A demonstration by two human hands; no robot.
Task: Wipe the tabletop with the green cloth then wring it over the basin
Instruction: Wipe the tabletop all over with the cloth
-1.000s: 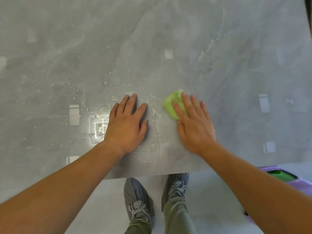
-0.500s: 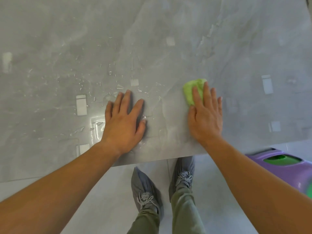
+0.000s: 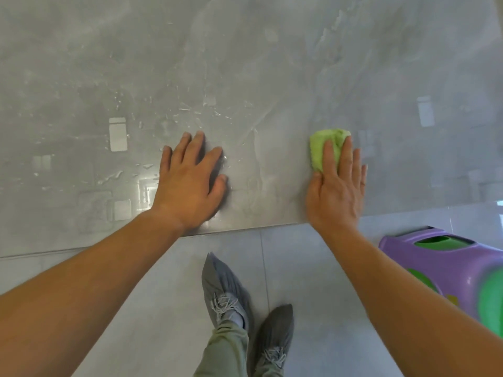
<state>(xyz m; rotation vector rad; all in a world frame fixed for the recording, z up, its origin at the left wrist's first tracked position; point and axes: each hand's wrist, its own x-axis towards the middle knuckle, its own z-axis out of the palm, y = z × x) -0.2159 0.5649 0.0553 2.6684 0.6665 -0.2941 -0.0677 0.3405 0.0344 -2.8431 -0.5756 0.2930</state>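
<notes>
The green cloth (image 3: pixel 328 146) lies bunched on the grey tabletop (image 3: pixel 272 63), near the table's front edge and well to the right of the wet patch. The right hand (image 3: pixel 336 190) presses flat on it, fingers straight and close together, covering the cloth's near half; the far half sticks out past the fingertips. The hand is not curled around the cloth, only laid on top of it, with the heel of the palm at the table's edge.

The left hand (image 3: pixel 190 183) rests flat on the tabletop well to the left of the cloth, fingers spread, holding nothing. Water drops and streaks (image 3: pixel 174 112) lie on the surface beyond and to the left of this hand, and the tabletop shines wet around it.

Below the table's edge, to the right of the cloth, a purple basin (image 3: pixel 435 259) with green parts sits on the tiled floor (image 3: pixel 299 268). The person's feet, in grey shoe covers (image 3: pixel 223 287), stand on the floor below and left of the cloth.
</notes>
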